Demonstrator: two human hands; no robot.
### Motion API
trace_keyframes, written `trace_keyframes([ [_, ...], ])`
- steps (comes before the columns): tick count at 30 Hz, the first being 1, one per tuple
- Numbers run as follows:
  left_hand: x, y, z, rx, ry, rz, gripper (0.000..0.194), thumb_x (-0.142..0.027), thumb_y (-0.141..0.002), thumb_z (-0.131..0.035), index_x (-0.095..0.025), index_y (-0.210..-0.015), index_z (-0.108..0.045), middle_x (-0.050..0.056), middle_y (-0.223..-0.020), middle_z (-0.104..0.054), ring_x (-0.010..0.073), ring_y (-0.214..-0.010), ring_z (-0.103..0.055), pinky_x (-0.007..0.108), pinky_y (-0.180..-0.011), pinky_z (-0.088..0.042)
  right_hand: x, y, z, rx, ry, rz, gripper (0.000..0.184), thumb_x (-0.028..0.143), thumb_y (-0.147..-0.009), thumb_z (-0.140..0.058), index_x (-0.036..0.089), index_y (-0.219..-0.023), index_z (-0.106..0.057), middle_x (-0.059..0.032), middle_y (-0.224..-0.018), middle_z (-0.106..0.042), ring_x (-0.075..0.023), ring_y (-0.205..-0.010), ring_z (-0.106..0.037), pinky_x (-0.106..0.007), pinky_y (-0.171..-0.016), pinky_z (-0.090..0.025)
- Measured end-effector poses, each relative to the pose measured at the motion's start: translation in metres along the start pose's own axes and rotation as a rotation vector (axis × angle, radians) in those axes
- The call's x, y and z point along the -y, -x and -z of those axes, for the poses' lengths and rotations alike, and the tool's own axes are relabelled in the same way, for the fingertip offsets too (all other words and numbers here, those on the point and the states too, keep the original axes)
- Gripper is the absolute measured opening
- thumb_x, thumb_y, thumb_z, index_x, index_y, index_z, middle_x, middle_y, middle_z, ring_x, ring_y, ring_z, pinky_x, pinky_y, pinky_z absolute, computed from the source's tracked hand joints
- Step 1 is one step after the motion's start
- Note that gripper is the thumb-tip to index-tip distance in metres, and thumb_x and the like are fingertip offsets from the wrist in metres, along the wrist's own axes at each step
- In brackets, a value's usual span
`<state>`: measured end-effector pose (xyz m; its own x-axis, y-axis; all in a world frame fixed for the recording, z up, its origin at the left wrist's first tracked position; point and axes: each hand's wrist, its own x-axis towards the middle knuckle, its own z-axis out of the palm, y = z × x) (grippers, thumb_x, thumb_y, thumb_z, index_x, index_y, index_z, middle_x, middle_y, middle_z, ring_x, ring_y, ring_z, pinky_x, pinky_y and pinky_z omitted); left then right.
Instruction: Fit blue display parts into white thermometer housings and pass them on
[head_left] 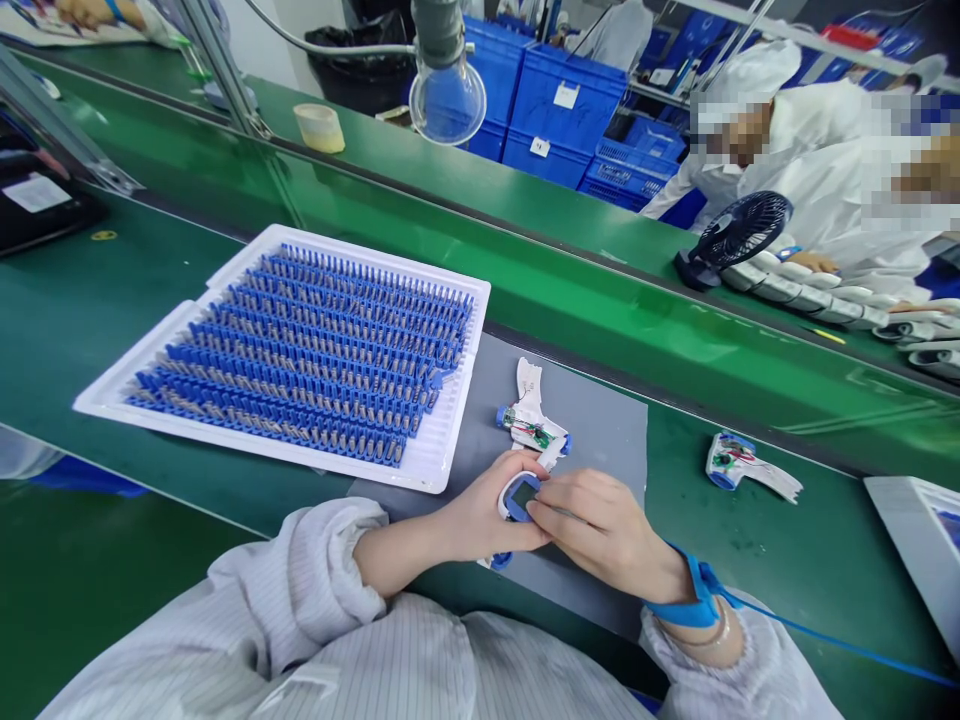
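Lower centre of frame: left hand (480, 515) clasps white-blue device (517, 497), screen up, over grey mat (600, 425). Right hand (611, 530) pinches thin tool, tip touching device from right; long axis toward viewer.

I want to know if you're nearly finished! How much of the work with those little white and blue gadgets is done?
Hard to say what is finished. In hand: the left hand holds a white-and-blue device shell while the right hand works at its screen. Left: two open shells with bare wiring lie waiting, one on the grey mat, one on the green bench. The tray of blue parts looks almost full.
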<state>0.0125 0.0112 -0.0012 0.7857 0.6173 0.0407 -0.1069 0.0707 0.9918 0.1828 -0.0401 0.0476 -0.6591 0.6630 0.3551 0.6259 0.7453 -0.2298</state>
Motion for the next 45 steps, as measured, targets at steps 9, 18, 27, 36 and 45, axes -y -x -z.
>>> trace_keyframes([
  [9, -0.001, -0.001, -0.002, 0.029, 0.002, 0.012, 0.04, -0.016, -0.065, -0.062, -0.017, -0.101, -0.045, 0.01, -0.116, -0.046, 0.0214, -0.11, -0.048, 0.036, -0.098, -0.039, 0.001, 0.0, 0.002, 0.022, -0.025, -0.009, 0.02, 0.015, -0.099, -0.036, 0.012, -0.1, -0.055, -0.0084, -0.088, -0.061, -0.0195, -0.083, -0.056, -0.031, -0.067, -0.044],
  [18, 0.001, 0.0, -0.003, 0.026, -0.351, -0.059, 0.062, -0.02, -0.064, -0.06, -0.004, -0.121, -0.04, 0.02, -0.125, -0.042, 0.0262, -0.121, -0.042, 0.04, -0.107, -0.033, 0.002, 0.009, -0.002, 0.033, -0.01, 0.006, 0.02, 0.013, -0.099, -0.035, 0.011, -0.101, -0.056, -0.0081, -0.089, -0.062, -0.0191, -0.081, -0.057, -0.032, -0.067, -0.046],
  [27, 0.0, 0.003, -0.011, 0.158, -0.148, 0.202, 0.084, -0.044, -0.066, -0.069, -0.014, -0.134, -0.029, 0.015, -0.132, -0.045, 0.0245, -0.109, -0.054, 0.036, -0.09, -0.048, 0.001, 0.031, 0.009, 0.026, 0.057, -0.117, 0.019, 0.014, -0.097, -0.04, 0.012, -0.108, -0.055, -0.011, -0.096, -0.061, -0.0208, -0.092, -0.056, -0.032, -0.07, -0.047],
  [36, -0.002, 0.006, -0.01, -0.134, -0.28, -0.09, 0.05, -0.025, -0.069, -0.063, -0.012, -0.116, -0.054, 0.009, -0.11, -0.065, 0.0204, -0.098, -0.062, 0.029, -0.088, -0.048, 0.003, 0.012, 0.0, -0.046, 0.032, -0.016, 0.016, 0.01, -0.093, -0.049, 0.011, -0.106, -0.057, -0.0085, -0.091, -0.064, -0.0201, -0.087, -0.059, -0.033, -0.07, -0.048],
  [45, -0.001, 0.007, -0.002, -0.065, -0.482, -0.17, 0.044, -0.033, -0.07, -0.058, -0.013, -0.108, -0.058, 0.01, -0.098, -0.069, 0.0241, -0.086, -0.066, 0.033, -0.076, -0.052, 0.008, 0.008, 0.004, -0.019, 0.019, 0.065, 0.016, 0.007, -0.093, -0.047, 0.009, -0.104, -0.059, -0.008, -0.09, -0.065, -0.0196, -0.087, -0.058, -0.032, -0.073, -0.046],
])
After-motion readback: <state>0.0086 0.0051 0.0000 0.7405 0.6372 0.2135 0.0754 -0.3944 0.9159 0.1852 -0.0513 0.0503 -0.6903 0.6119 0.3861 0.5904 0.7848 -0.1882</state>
